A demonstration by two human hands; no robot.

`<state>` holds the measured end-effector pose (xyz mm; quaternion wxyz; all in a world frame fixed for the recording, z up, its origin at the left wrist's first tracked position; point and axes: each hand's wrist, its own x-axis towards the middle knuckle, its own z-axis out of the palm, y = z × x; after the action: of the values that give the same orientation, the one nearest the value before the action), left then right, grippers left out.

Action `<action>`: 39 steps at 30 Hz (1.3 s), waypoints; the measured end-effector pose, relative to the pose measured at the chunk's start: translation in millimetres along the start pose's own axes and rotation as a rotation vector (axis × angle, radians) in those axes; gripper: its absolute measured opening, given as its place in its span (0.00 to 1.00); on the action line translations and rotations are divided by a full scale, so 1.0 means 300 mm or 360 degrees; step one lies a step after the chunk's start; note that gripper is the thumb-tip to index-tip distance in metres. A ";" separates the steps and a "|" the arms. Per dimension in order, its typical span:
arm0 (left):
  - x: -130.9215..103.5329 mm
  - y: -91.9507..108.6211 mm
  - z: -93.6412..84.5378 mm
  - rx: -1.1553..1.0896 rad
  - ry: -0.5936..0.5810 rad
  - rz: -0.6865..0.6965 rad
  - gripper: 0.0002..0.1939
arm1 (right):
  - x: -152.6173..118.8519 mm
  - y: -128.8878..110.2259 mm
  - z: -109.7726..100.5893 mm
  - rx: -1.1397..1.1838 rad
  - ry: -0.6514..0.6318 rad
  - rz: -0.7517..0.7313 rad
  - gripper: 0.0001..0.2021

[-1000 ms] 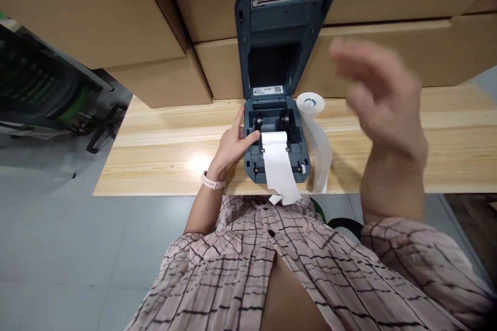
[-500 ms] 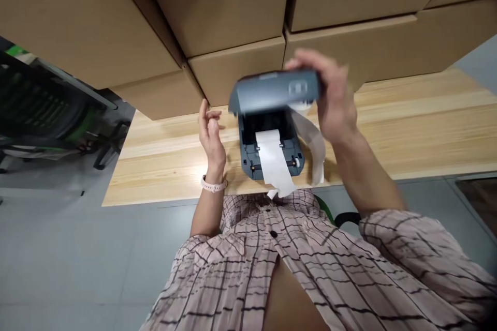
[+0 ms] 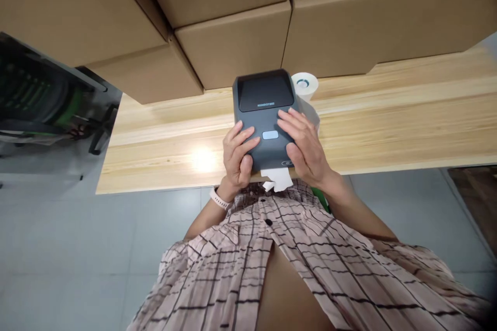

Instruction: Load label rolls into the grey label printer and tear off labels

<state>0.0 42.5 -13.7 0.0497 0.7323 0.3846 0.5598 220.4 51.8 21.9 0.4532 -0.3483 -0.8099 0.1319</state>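
A dark blue-grey label printer (image 3: 267,120) sits at the table's front edge with its lid down. It has a dark window and a pale blue button on top. Lying against the lid's left front part is my left hand (image 3: 237,158), fingers apart. My right hand (image 3: 306,150) rests on the lid's right front part with its fingers stretched out. From the front slot, a torn white paper strip (image 3: 280,179) hangs out below the printer. Behind the right side stands a white paper roll (image 3: 305,83); part of its loose paper is hidden by the printer and my right hand.
Large cardboard boxes (image 3: 233,44) line the back of the wooden table (image 3: 163,150). On the left, beyond the table's end, is a dark office chair (image 3: 42,98). The table's front edge runs close to my body.
The printer's lid has swung down from raised to closed, covering the inside and its paper. My left hand has moved right onto the lid; my right hand has come down onto its front.
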 end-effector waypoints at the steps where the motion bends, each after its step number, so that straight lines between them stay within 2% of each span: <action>1: 0.000 -0.006 0.007 -0.0003 0.0028 -0.0028 0.24 | -0.001 0.001 0.003 0.0005 0.0015 0.0004 0.27; 4: -0.008 -0.011 -0.003 -0.0004 -0.0010 -0.0061 0.25 | -0.003 0.002 0.013 0.0005 0.0024 0.0055 0.25; 6: -0.040 -0.001 -0.024 0.0061 -0.0074 -0.0009 0.26 | -0.002 0.000 0.018 0.0015 0.0033 0.0109 0.22; 8: -0.103 0.014 -0.041 0.0200 -0.0075 0.0095 0.27 | 0.000 -0.002 0.021 0.0039 0.0065 0.0140 0.20; 10: -0.184 0.027 -0.040 0.0295 0.0010 0.0244 0.31 | 0.001 -0.003 0.022 0.0056 0.0095 0.0136 0.20; 11: -0.223 0.031 -0.033 0.0325 -0.0053 0.0249 0.30 | 0.002 -0.002 0.021 0.0061 0.0102 0.0121 0.21; 14: -0.300 0.029 -0.005 0.0478 -0.0273 0.0128 0.21 | 0.002 0.001 0.015 0.0071 0.0098 0.0056 0.24; 17: -0.319 0.015 0.015 0.0421 -0.0377 -0.0088 0.09 | 0.002 0.004 0.010 0.0076 0.0081 0.0018 0.24; 19: -0.318 0.010 0.023 0.0403 -0.0327 -0.0136 0.05 | 0.000 0.004 0.009 0.0067 0.0066 0.0031 0.25; 21: -0.316 0.013 0.028 0.0467 -0.0253 -0.0104 0.05 | -0.002 0.001 0.007 0.0054 0.0050 0.0060 0.26; 26: -0.310 0.035 0.027 0.0663 0.0011 0.0148 0.05 | 0.010 -0.032 -0.020 -0.0025 -0.0026 0.0093 0.25; 31: -0.316 0.033 0.023 0.0767 -0.0007 0.0170 0.06 | 0.061 -0.056 -0.047 -0.0235 -0.0165 0.0088 0.17; 33: -0.320 0.035 0.031 0.0786 0.0025 0.0173 0.08 | 0.075 -0.053 -0.053 -0.0218 -0.0212 0.0047 0.17; 35: -0.317 0.044 0.037 0.0718 0.0139 0.0192 0.14 | 0.079 -0.050 -0.070 -0.0142 -0.0242 0.0060 0.18; 37: -0.300 0.052 0.029 0.0629 0.0282 0.0185 0.23 | 0.075 -0.049 -0.102 0.0005 -0.0229 0.0088 0.22; 39: -0.256 0.049 0.003 0.0547 0.0385 0.0088 0.30 | 0.077 -0.048 -0.144 0.0168 -0.0206 0.0079 0.28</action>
<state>2.5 -15.0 -66.6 -0.1378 0.6677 0.4573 0.5710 241.7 52.6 68.3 0.4141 -0.3347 -0.8205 0.2078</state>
